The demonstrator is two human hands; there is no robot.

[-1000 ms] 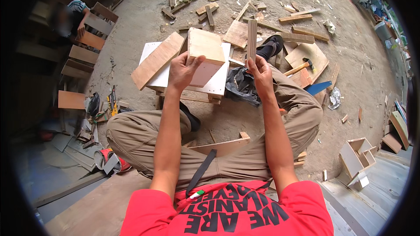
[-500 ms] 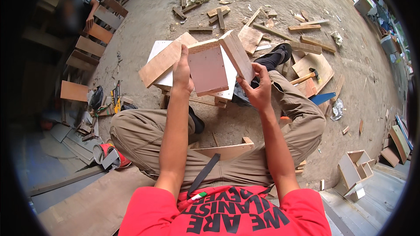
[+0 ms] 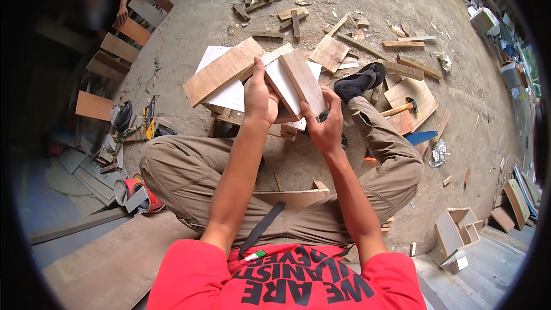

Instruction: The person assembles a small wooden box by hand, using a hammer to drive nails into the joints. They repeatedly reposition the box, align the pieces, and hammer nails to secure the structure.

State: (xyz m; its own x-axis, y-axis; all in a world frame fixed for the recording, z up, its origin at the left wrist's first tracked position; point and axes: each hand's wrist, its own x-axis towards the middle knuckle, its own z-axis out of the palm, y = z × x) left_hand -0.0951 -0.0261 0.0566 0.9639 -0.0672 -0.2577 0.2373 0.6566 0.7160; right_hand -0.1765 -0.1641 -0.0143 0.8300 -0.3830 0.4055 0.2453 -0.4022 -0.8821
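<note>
A small wooden box piece, made of joined boards with a white panel on one face, is held up between my hands. My left hand grips its left side, the thumb pointing up. On its lower right, my right hand pinches the edge of the bare wood board with fingers and thumb. Left of my left hand, a plywood board slants over a white board on a low wooden stand. My hands hide part of the box piece's lower side.
Wood offcuts litter the floor ahead. A hammer and a blue saw blade lie right of my leg. A divided wooden box stands lower right, red cans lower left. Another person's hand touches boards far left.
The box piece has turned, so its brown panel has gone from sight and a white face shows. My left hand has moved right, closer to my right hand, which has shifted slightly left.
</note>
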